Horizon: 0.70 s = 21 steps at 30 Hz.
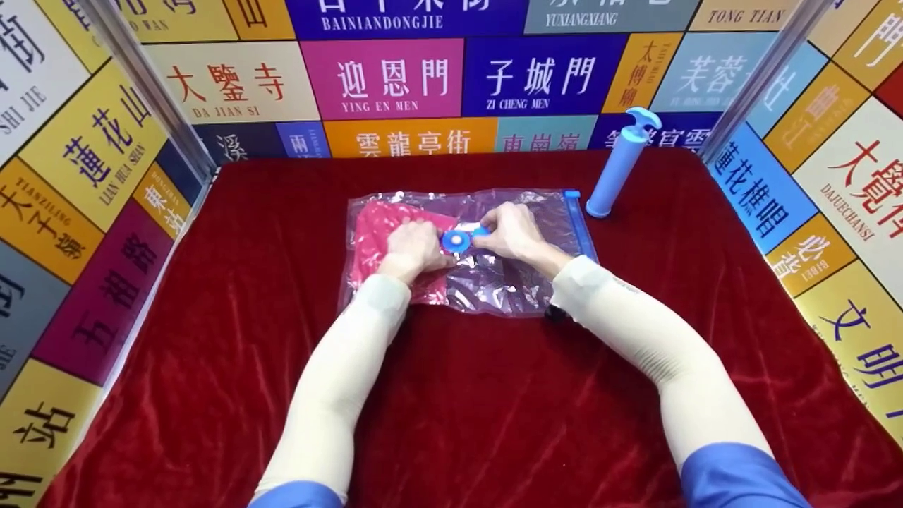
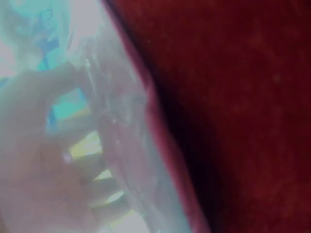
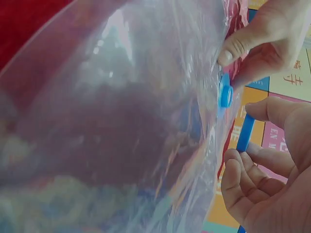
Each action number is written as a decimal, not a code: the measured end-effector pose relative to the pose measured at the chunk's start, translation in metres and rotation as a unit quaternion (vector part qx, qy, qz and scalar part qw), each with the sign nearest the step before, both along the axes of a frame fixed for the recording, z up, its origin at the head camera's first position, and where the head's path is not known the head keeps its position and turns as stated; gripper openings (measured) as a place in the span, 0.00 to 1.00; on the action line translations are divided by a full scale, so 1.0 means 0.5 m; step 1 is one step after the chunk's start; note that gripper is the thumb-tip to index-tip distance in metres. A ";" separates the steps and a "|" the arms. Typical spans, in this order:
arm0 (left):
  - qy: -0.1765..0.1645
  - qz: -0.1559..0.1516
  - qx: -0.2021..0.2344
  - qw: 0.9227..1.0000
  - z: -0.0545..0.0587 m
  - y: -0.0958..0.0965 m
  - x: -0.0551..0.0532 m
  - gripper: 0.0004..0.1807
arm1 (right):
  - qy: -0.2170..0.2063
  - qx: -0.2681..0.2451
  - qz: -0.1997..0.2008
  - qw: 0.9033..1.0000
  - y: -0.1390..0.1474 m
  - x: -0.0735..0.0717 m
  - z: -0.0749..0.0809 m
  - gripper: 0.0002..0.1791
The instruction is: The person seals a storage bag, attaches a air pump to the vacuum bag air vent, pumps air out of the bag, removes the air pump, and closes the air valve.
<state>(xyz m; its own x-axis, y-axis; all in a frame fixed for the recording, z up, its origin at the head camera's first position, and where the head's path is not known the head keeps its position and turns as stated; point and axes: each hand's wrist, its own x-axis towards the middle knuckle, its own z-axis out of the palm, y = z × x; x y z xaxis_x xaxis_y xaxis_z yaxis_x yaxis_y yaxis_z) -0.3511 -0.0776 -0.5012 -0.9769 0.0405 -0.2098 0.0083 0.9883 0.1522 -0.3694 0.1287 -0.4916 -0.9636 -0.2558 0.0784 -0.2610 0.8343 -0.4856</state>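
A clear plastic storage bag lies flat with a folded pink cloth inside its left half. Near its middle is a round blue valve, its collar standing up from the film in the right wrist view. Between thumb and fingers my right hand pinches a small blue valve cap, held just beside the valve and apart from it. My left hand rests on the bag over the cloth, its thumb and fingers extended close to the valve. The left wrist view is hazy and blurred.
A light blue hand pump stands upright behind the bag's right end. A blue zip strip runs down that end. Dark red velvet covers the table, and panels of coloured signs enclose its back and sides.
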 end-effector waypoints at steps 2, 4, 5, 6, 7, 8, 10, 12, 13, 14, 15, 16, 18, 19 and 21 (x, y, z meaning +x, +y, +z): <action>0.000 -0.002 -0.001 1.000 -0.001 -0.001 0.000 0.41 | 0.001 0.002 0.007 1.000 -0.008 0.000 -0.004 0.22; 0.001 -0.005 -0.001 1.000 -0.002 -0.001 0.001 0.41 | 0.000 0.006 0.012 1.000 -0.014 0.000 -0.007 0.22; 0.004 -0.008 -0.001 1.000 -0.002 -0.001 0.001 0.41 | 0.000 0.008 0.015 1.000 -0.016 -0.001 -0.007 0.22; 0.006 -0.010 -0.001 1.000 -0.002 -0.002 0.001 0.41 | -0.002 0.009 0.017 1.000 -0.019 -0.001 -0.007 0.22; 0.009 -0.012 0.000 1.000 -0.001 -0.003 0.001 0.41 | -0.005 0.010 0.020 1.000 -0.022 -0.002 -0.007 0.23; 0.011 -0.013 0.001 1.000 0.000 -0.004 0.002 0.40 | -0.009 0.011 0.023 1.000 -0.025 -0.003 -0.006 0.23; 0.014 -0.014 0.002 1.000 0.001 -0.006 0.003 0.38 | -0.017 0.010 0.029 0.999 -0.032 -0.005 -0.006 0.23; 0.017 -0.016 0.003 1.000 0.002 -0.007 0.003 0.37 | -0.023 0.009 0.035 0.999 -0.038 -0.007 -0.007 0.23; 0.017 -0.017 0.004 1.000 0.002 -0.008 0.003 0.37 | -0.024 0.009 0.038 0.999 -0.041 -0.008 -0.009 0.23; 0.017 -0.017 0.003 1.000 0.002 -0.008 0.003 0.36 | -0.023 0.011 0.042 0.999 -0.044 -0.009 -0.010 0.22; 0.016 -0.017 0.004 1.000 0.002 -0.008 0.003 0.36 | -0.022 0.013 0.046 0.999 -0.046 -0.011 -0.012 0.22; 0.014 -0.017 0.004 1.000 0.001 -0.008 0.003 0.36 | -0.021 0.016 0.051 0.998 -0.049 -0.011 -0.013 0.21; 0.012 -0.016 0.004 1.000 0.000 -0.008 0.003 0.36 | -0.019 0.021 0.061 0.998 -0.054 -0.013 -0.016 0.20; 0.011 -0.015 0.005 1.000 -0.001 -0.008 0.002 0.36 | -0.019 0.023 0.064 0.997 -0.056 -0.013 -0.017 0.20; 0.005 -0.013 0.005 1.000 -0.002 -0.007 0.001 0.38 | -0.025 0.022 0.069 0.997 -0.061 -0.013 -0.019 0.19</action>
